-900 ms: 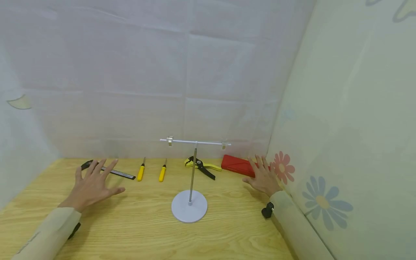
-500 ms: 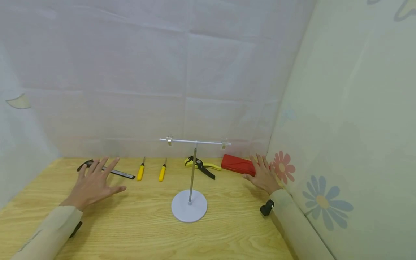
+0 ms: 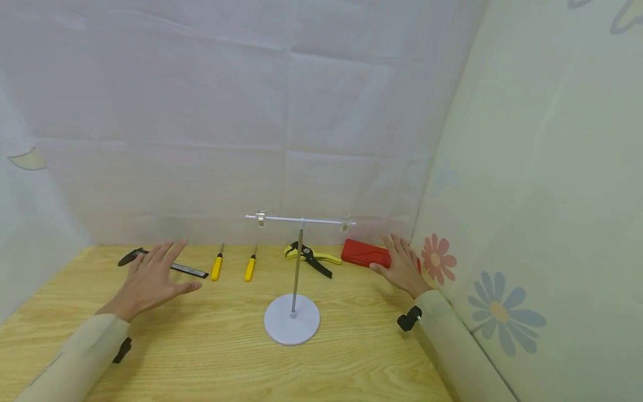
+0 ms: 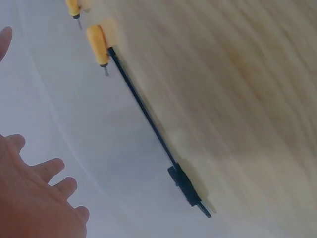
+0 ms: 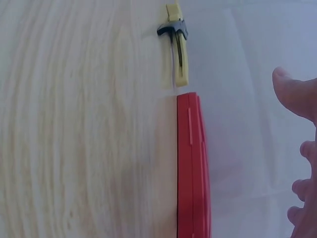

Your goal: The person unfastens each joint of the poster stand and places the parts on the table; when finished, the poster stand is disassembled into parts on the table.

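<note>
My left hand (image 3: 150, 279) hovers spread over the black caliper (image 3: 166, 265); my right hand (image 3: 402, 265), fingers straight, touches the red case (image 3: 363, 254). Nothing lifted yet.

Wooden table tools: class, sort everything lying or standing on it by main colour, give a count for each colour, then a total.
Yellow: 3, namely two yellow-handled screwdrivers and the yellow-and-black pliers
Black: 1, the long black caliper-like ruler
Red: 1, the flat red case
White: 1, the white T-shaped stand on a round base
Total: 6
</note>
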